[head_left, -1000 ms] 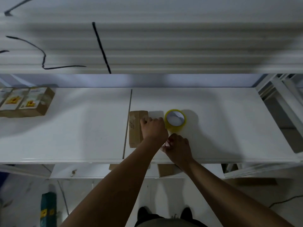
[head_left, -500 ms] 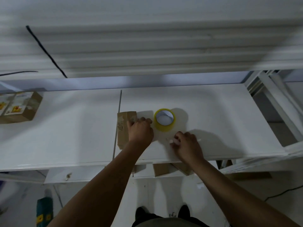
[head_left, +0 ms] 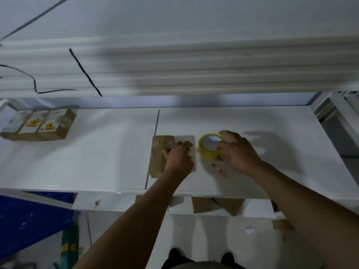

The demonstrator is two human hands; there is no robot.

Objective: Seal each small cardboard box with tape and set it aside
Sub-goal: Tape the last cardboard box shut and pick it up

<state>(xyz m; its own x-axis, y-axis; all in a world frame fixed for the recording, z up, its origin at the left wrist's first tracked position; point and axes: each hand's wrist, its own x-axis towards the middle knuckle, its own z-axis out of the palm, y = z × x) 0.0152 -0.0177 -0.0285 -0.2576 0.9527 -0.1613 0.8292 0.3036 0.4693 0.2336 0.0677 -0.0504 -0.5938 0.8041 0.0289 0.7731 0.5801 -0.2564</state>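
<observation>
Small brown cardboard box (head_left: 159, 152), head view: lies at the middle of the white table (head_left: 97, 152), held under the curled fingers of the left hand (head_left: 178, 158). Yellow tape roll (head_left: 206, 150) just beside it, gripped by the right hand (head_left: 237, 152). Row of labelled cardboard boxes (head_left: 42, 125) far left.

The small cardboard box (head_left: 159, 152) is plain brown; the flat tabletop (head_left: 97, 154) glossy white. The round tape roll (head_left: 208, 153) is translucent yellow. The row of cardboard boxes (head_left: 43, 124) at far left is brown with white labels bearing yellow-and-red marks.
</observation>
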